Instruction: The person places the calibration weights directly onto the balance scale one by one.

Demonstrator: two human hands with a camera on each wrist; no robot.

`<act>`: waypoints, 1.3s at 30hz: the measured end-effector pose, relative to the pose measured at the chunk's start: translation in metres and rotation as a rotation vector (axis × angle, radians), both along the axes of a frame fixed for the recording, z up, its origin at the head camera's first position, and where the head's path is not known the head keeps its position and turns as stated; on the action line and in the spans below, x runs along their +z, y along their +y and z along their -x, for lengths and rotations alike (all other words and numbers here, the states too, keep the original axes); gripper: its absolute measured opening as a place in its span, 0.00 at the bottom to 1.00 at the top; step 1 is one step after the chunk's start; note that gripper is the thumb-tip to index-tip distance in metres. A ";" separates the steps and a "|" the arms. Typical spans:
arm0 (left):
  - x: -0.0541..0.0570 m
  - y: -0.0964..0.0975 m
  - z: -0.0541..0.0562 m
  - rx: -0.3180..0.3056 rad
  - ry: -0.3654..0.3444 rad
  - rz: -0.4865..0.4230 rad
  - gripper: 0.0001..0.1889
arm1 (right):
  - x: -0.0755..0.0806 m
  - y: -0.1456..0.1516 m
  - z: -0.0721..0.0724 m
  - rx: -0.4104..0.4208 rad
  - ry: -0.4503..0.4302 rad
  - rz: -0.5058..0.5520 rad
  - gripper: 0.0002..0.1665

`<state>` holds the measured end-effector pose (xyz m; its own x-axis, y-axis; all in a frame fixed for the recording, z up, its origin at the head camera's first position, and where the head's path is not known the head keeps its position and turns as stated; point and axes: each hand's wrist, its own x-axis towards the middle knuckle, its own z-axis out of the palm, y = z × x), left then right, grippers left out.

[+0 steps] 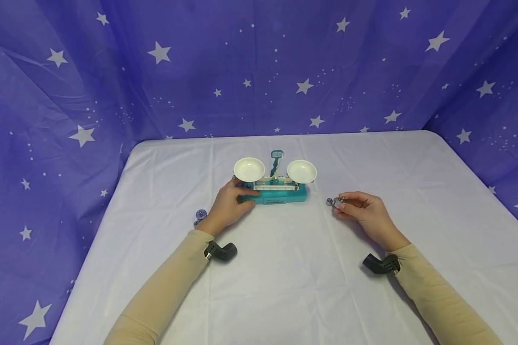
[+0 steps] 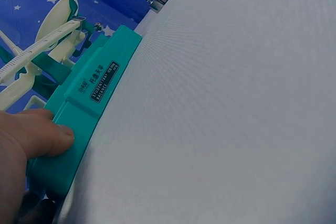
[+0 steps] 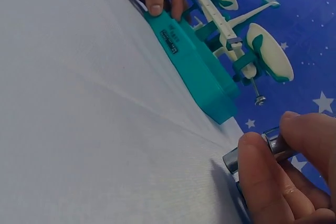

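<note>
A teal balance scale (image 1: pixel 274 195) with two white pans stands on the table. My left hand (image 1: pixel 230 203) grips the left end of its base, thumb on the front face and some fingers hidden behind. To the right of the scale, my right hand (image 1: pixel 367 213) pinches a small metal weight (image 3: pixel 278 144) between thumb and fingers. Another metal weight (image 1: pixel 329 202) stands just left of those fingertips. Beside my left wrist are several more metal weights (image 1: pixel 201 214), partly covered by the hand.
A white cloth covers the table (image 1: pixel 280 268). A purple curtain (image 1: pixel 224 62) with stars hangs behind it and at both sides. Each sleeve carries a black wrist mount (image 1: pixel 222 251).
</note>
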<state>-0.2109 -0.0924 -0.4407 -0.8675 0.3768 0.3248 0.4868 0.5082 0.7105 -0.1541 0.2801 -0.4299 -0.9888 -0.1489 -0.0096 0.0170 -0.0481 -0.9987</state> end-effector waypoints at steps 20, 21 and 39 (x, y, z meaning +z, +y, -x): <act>0.000 0.001 0.000 0.000 0.012 0.004 0.12 | 0.003 -0.002 -0.003 -0.007 -0.011 0.082 0.23; 0.000 0.001 0.000 0.000 0.009 0.004 0.12 | 0.003 -0.002 -0.002 -0.005 -0.006 0.086 0.24; 0.002 0.001 -0.001 -0.001 -0.012 -0.010 0.12 | 0.007 -0.004 -0.001 -0.058 0.013 0.051 0.22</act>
<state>-0.2100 -0.0917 -0.4389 -0.8711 0.3743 0.3181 0.4785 0.5003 0.7216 -0.1530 0.2758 -0.4225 -0.9958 -0.0912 0.0092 -0.0001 -0.0992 -0.9951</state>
